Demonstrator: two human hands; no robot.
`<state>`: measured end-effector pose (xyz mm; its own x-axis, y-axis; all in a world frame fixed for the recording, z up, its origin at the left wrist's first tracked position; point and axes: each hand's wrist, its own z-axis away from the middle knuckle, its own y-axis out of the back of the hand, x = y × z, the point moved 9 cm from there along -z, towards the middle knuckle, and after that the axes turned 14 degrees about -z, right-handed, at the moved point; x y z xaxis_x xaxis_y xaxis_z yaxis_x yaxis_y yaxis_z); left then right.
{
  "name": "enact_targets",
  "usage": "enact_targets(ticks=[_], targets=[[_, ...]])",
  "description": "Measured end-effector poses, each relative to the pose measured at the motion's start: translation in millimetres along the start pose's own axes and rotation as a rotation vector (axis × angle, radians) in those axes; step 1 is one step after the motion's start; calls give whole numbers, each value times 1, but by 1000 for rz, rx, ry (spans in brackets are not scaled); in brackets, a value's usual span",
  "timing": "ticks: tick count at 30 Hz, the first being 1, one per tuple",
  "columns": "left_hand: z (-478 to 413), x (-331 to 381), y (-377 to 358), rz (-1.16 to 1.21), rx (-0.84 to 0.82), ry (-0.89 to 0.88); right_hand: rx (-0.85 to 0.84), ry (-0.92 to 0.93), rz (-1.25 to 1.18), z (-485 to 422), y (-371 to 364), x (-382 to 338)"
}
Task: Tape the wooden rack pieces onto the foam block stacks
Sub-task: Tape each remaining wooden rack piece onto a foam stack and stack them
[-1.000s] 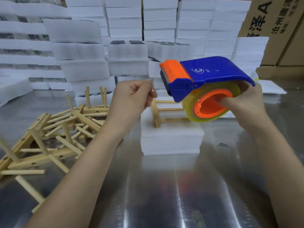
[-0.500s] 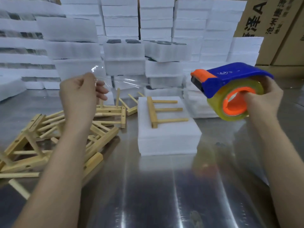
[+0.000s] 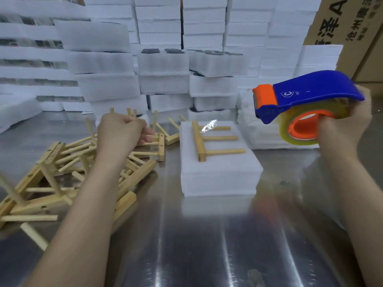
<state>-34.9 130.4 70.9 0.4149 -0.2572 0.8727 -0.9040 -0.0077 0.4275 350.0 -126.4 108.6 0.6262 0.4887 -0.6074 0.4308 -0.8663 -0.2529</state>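
My left hand (image 3: pixel 122 133) hangs over the pile of loose rack pieces (image 3: pixel 62 162) by the left edge of the bench (image 3: pixel 207 245). Its fingers are curled, but I cannot tell whether they pinch anything. My right hand (image 3: pixel 344 129) grips the blue and orange tape dispenser (image 3: pixel 310 90), raised near the right edge and loaded with a roll of clear tape (image 3: pixel 285 132). A glint of tape (image 3: pixel 209 125) shows between the hands.

At mid-bench sits a white foam block stack (image 3: pixel 219 175). One wooden rack piece (image 3: pixel 200 139) lies flat on its top, a pale bar with three dowels pointing right. More foam stacks (image 3: pixel 163 79) line the far edge, with cardboard boxes (image 3: pixel 342 21) at the far right corner.
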Motion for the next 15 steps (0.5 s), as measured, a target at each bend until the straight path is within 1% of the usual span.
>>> enact_targets(ticks=[6,10,15], targets=[[10,1,-17,-230,-4,-62,-21,-5,29,5,6,8],[13,-9,-31,-330,-70,-20,-34,-14,52,5,6,10],[16,-17,-57,-538,-163,-49,-38,-4,38,5,10,12]])
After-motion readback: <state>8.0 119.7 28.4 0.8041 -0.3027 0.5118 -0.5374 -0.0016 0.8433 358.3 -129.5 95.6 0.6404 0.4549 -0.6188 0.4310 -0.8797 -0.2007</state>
